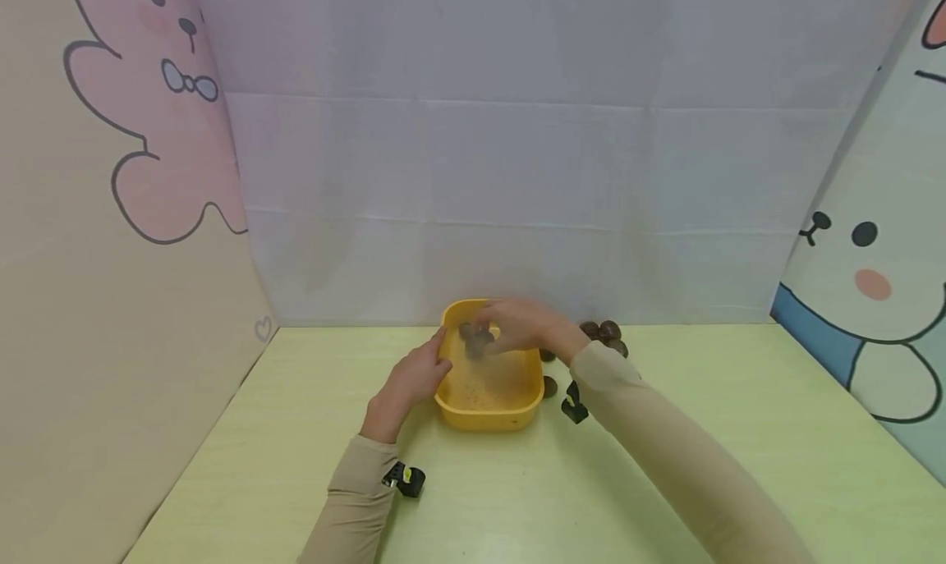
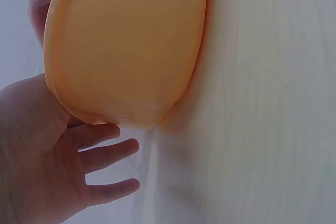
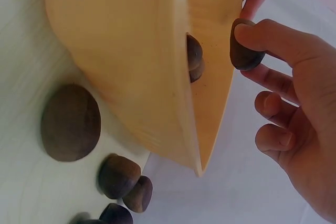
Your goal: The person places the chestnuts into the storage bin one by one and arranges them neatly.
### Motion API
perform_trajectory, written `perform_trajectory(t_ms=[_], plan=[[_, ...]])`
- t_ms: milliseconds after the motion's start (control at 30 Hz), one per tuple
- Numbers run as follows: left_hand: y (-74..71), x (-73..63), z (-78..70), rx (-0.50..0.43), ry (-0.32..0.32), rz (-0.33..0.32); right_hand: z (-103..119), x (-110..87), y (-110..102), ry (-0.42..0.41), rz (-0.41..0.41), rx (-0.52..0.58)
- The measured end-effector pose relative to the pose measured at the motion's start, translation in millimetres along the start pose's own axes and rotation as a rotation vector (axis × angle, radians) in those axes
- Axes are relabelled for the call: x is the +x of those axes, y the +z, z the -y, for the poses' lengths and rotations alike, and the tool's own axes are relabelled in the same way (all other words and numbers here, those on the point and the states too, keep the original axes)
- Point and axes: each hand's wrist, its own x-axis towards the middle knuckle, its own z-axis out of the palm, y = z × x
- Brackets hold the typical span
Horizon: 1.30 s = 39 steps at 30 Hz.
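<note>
A yellow plastic basin (image 1: pixel 488 421) stands upright on the table near the back curtain. My left hand (image 1: pixel 415 373) grips its left rim, with three fingers spread along the outside in the left wrist view; the thumb is hidden there by the wall. My right hand (image 1: pixel 521 326) reaches over the basin and pinches a brown chestnut (image 3: pixel 245 48) between thumb and fingers. Below it, further chestnuts (image 3: pixel 194 51) lie inside the basin, partly hidden by the rim. Outside, a single chestnut (image 1: pixel 550 387) sits against the basin's right side.
Several more chestnuts (image 1: pixel 609 331) are clustered right of the basin by the curtain, partly behind my right wrist. A pale curtain (image 1: pixel 458 153) closes off the back of the light yellow-green table (image 1: pixel 296 416). Printed cartoon panels stand at both sides.
</note>
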Motion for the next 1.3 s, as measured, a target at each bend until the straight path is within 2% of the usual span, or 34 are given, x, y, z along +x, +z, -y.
perform_trajectory(t_ms=[167, 333, 733, 967, 1133, 1300], plan=[[-0.5, -2.0, -0.6, 0.001, 0.0, 0.005, 5, 9.5, 7, -0.013, 0.042, -0.007], [-1.1, -3.2, -0.5, 0.011, 0.01, -0.003, 8, 19.3, 16, -0.032, 0.092, -0.079], [0.1, -0.9, 0.8, 0.02, 0.012, -0.007, 16, 32.4, 27, 0.041, 0.184, -0.136], [0.0, -1.6, -0.2, 0.03, 0.023, -0.013, 19, 39.2, 34, 0.073, 0.187, -0.172], [-0.2, -1.5, -0.4, 0.054, 0.041, -0.029, 20, 41.8, 36, 0.077, 0.17, -0.172], [0.8, -0.6, 0.9, 0.047, 0.037, -0.017, 22, 40.5, 35, 0.068, 0.177, -0.186]])
